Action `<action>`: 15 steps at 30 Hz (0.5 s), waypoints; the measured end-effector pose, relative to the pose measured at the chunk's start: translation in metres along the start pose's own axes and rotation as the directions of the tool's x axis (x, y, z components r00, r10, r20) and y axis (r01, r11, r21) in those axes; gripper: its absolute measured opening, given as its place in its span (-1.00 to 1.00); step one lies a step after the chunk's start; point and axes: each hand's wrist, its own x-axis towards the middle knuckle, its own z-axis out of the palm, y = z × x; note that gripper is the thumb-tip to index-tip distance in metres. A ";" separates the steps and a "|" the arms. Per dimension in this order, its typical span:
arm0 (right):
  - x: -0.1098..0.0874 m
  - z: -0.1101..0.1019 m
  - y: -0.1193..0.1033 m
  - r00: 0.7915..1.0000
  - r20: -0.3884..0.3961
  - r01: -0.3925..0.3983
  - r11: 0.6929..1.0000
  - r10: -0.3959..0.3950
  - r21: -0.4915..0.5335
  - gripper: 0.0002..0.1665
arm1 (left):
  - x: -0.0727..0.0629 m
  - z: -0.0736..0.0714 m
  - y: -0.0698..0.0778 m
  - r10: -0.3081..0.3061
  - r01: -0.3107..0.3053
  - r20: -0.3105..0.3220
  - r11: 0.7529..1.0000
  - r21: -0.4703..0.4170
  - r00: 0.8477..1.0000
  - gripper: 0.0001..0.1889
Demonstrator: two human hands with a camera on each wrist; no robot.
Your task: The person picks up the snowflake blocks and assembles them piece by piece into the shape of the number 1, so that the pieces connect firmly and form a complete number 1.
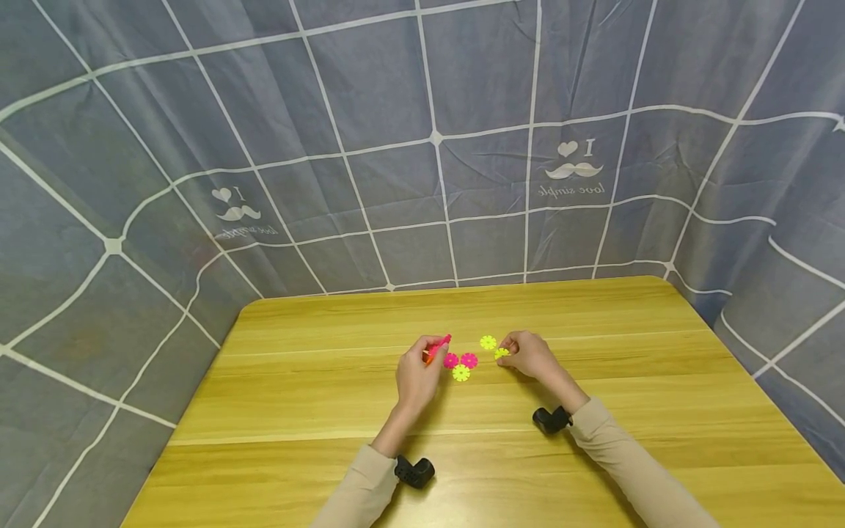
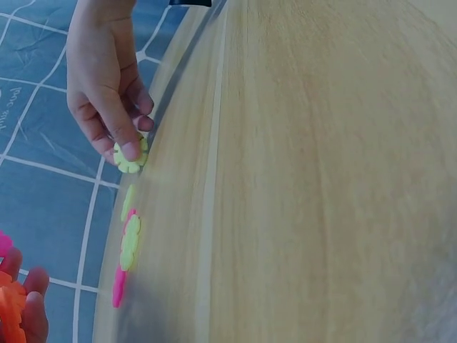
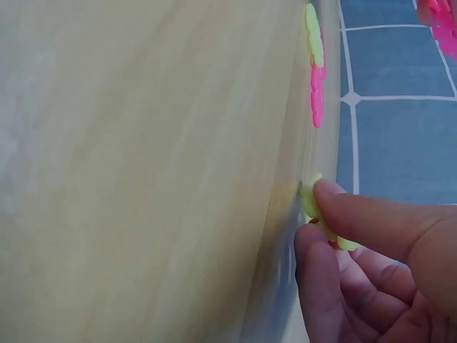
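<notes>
My left hand (image 1: 417,375) holds pink (image 1: 439,345) and orange (image 2: 11,309) notched plastic discs, shaped like flowers, above the table. Between thumb and fingers my right hand (image 1: 531,355) pinches a yellow-green notched disc (image 1: 502,353), seen close up in the right wrist view. Just left of that hand is another yellow-green disc (image 1: 488,342). Two pink discs (image 1: 469,360) lie side by side between the hands, with a yellow-green disc (image 1: 461,373) in front of them. How many discs the left hand holds is hidden by its fingers.
The discs are on a wood-grain table (image 1: 317,411) with rounded far corners. A grey-blue curtain (image 1: 370,183) with white lines hangs behind it and along the sides. Black wrist devices (image 1: 414,471) sit at both sleeve cuffs.
</notes>
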 end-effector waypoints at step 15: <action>-0.010 -0.004 -0.016 0.991 -0.100 0.090 0.995 -0.086 0.037 -0.77 | -0.003 0.003 0.001 -0.025 0.026 0.039 1.000 -0.012 0.999 -0.81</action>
